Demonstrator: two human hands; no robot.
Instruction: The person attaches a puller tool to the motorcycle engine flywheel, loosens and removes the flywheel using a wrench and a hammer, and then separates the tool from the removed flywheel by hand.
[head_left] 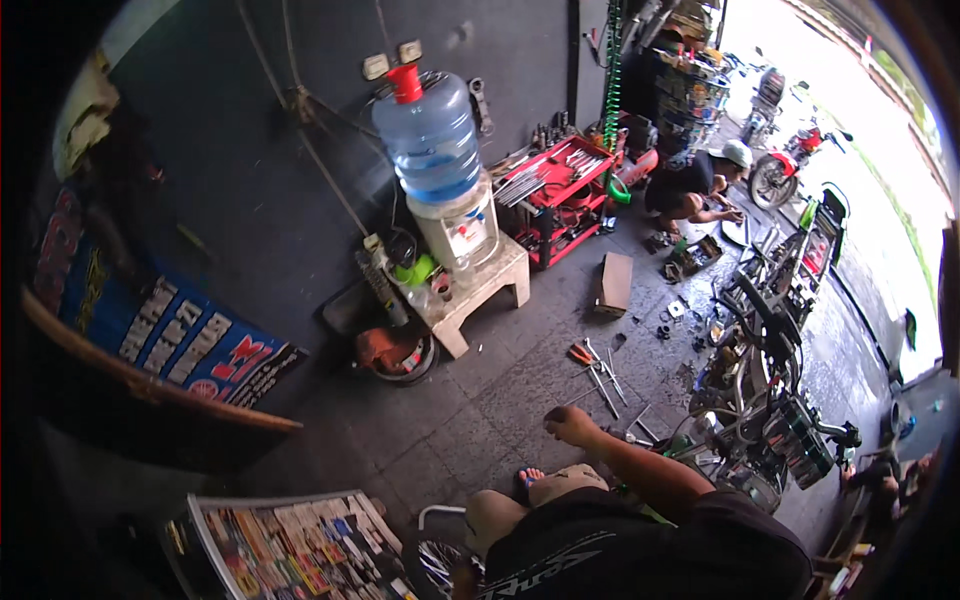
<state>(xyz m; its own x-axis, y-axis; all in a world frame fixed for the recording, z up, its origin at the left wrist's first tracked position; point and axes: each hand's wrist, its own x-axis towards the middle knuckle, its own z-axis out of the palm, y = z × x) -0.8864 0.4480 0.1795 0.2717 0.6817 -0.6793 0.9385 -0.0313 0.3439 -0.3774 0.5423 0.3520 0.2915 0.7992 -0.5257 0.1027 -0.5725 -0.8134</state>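
Note:
My right hand reaches out over the tiled floor, above my knees. Its fingers are curled closed, and whatever may be in them is hidden. Just beyond it on the floor lie pliers with orange handles and several metal wrenches. To its right stands a partly stripped motorcycle, its front end close to my right arm. Of my left hand only a dim patch of skin shows at the lower edge, beside a spoked wheel; its fingers cannot be made out.
A water dispenser with a blue bottle stands on a low stool. Behind are a red tool cart and a cardboard box. Another person crouches among loose parts at the back. A glass-topped display case is at lower left.

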